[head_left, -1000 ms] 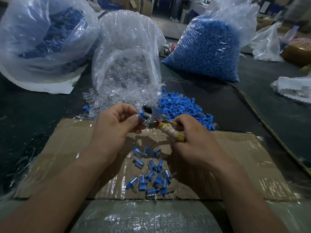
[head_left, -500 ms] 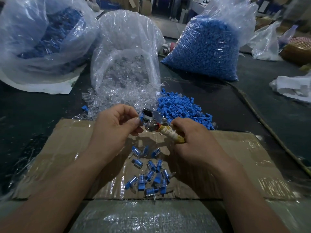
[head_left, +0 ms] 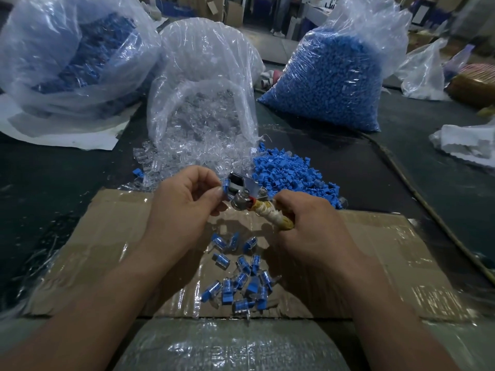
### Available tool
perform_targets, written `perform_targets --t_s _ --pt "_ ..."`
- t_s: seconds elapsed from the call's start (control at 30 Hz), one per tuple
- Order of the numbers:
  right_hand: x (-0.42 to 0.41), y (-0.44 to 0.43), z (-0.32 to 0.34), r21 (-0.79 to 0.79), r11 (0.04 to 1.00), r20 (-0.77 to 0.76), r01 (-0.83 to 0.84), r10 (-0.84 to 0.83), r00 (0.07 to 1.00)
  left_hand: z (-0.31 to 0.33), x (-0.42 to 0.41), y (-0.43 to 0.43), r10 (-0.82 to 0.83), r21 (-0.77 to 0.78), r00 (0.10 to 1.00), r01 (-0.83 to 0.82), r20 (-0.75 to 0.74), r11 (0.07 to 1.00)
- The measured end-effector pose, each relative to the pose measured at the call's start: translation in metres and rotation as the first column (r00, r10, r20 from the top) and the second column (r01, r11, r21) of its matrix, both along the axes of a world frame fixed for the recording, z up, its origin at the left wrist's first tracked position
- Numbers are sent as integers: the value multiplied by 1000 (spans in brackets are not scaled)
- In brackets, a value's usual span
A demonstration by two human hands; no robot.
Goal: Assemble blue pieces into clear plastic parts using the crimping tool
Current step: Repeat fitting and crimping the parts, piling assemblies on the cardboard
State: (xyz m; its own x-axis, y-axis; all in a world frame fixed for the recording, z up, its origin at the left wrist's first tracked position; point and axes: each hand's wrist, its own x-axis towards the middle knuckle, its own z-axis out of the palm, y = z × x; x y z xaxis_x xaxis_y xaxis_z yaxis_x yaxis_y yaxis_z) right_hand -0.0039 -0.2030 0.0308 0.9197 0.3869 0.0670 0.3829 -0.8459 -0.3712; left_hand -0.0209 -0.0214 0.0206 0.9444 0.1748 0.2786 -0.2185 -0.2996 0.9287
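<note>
Dim workroom; dark table (head_left: 53, 183), cardboard boxes (head_left: 233, 6) at the back

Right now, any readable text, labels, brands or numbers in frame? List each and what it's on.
None readable.
Crimping tool in the right hand: no marking shows.
Blue piece pinched by the left hand: blank.
Cardboard: plain, no print.
Plastic bags: no labels.
Boxes far back: too blurred to tell.

Right hand (head_left: 313, 234) hides part of the crimping tool (head_left: 253, 203).
</note>
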Motion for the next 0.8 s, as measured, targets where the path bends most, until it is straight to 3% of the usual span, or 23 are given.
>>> perform_targets --t_s 0.13,0.23,0.37,0.57,0.8 --pt "4 -4 -2 59 998 -46 24 -22 999 0 1 -1 15 -22 1000 -15 -4 1000" --pt "7 -13 4 75 996 -100 44 -36 994 3 2 4 39 -165 999 -40 -5 986" --pt "6 -22 9 35 998 -213 53 -44 976 10 1 12 -172 -259 979 138 -112 956" --pt "5 -19 6 -49 999 -236 8 -20 971 16 -1 15 -531 -165 755 509 -386 845" --pt "7 -15 2 -159 987 -224 17 -53 973 10 -1 10 -592 -65 649 646 -477 760"
